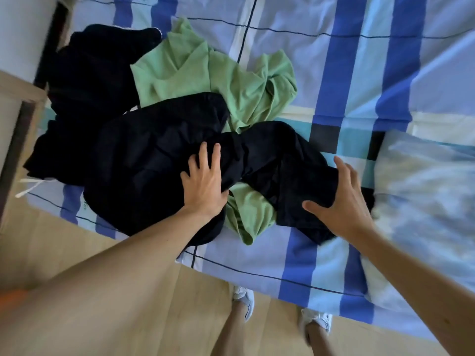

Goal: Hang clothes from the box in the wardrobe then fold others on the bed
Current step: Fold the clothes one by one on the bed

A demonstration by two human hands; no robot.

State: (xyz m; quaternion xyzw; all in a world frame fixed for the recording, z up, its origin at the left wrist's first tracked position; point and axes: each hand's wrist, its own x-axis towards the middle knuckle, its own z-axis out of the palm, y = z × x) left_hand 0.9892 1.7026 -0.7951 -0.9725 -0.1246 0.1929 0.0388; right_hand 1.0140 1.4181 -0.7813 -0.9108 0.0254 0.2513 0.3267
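On the bed (359,60), at its left edge, a black heap (90,80) lies against a green shirt (205,80). Across both sprawls a dark garment (159,140), where the left hand (204,181) presses down, fingers spread flat and gripping nothing. Further right, the right hand (341,199) is over that garment's end, fingers loosely apart and holding nothing, beside a rumpled quilt (424,188).

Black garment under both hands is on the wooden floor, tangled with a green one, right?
No: the head view shows the black garment on the bed, not the floor, tangled with the green garment, under the left hand and right hand.
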